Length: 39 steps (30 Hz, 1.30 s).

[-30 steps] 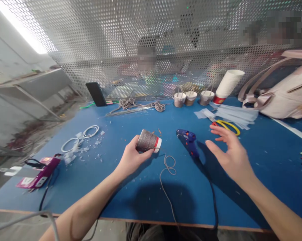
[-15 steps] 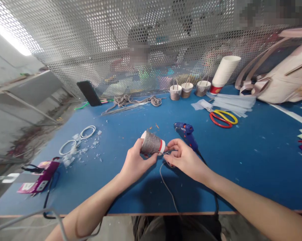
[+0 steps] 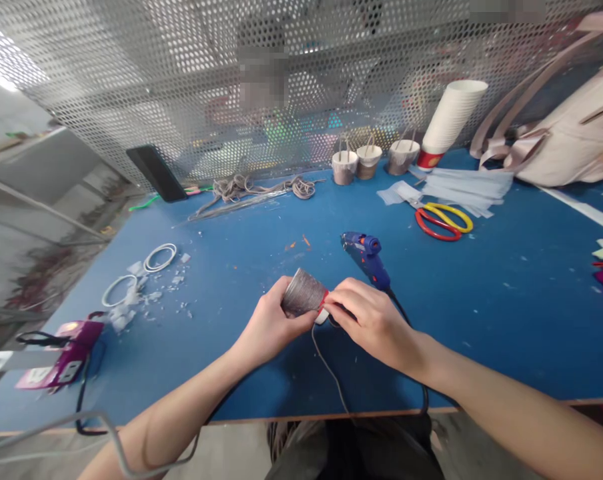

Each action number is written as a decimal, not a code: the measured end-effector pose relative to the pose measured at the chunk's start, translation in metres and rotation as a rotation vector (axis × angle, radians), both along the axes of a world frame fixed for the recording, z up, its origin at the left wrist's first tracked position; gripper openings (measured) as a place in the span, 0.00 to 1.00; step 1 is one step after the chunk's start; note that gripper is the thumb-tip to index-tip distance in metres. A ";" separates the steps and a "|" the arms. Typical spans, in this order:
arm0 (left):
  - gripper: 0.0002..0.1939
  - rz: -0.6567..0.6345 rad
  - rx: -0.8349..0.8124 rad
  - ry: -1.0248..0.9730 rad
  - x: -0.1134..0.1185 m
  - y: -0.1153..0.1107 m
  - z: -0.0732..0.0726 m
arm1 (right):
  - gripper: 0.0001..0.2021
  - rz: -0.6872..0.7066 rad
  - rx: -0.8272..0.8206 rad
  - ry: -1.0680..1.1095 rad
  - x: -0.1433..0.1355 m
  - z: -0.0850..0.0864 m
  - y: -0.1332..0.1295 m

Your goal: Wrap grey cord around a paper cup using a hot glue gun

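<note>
A paper cup (image 3: pixel 303 294) wound with grey cord lies tilted on its side in my left hand (image 3: pixel 270 325), whose fingers and thumb wrap round it. A red and white band of bare cup shows at the end toward my right hand (image 3: pixel 374 318). The right fingertips pinch the grey cord (image 3: pixel 331 375) against that red band. From there the cord hangs down over the table's front edge. A blue glue gun (image 3: pixel 366 257) rests just beyond my right hand, its black cable running under my right forearm.
Red-and-yellow scissors (image 3: pixel 444 221) and glue sticks (image 3: pixel 466 189) lie at the back right, near stacked paper cups (image 3: pixel 451 120). Several small handled cups (image 3: pixel 344 167) stand by the mesh screen. Cord bundles (image 3: pixel 236 190), a phone (image 3: pixel 156 173), white rings (image 3: pixel 160 257) and a purple power strip (image 3: pixel 69 353) are leftward.
My right fingers have moved in from beside the cup's end onto its red band, pressing the cord there. The cup has tipped, its right end lower. The camera view has shifted slightly.
</note>
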<state>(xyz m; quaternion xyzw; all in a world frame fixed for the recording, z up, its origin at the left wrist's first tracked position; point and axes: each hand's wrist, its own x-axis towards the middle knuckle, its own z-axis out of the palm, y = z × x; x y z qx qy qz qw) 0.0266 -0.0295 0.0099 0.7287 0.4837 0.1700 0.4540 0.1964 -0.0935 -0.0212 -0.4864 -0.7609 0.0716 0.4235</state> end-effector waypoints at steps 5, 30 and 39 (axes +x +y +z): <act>0.13 -0.013 -0.034 0.007 0.000 0.000 -0.001 | 0.10 -0.022 -0.052 0.005 -0.001 0.003 -0.002; 0.09 -0.017 0.096 -0.013 -0.001 -0.003 0.004 | 0.10 -0.015 -0.085 -0.002 0.000 0.005 -0.003; 0.09 -0.030 0.133 0.012 -0.002 -0.004 0.004 | 0.10 -0.023 -0.091 -0.006 0.003 0.005 -0.003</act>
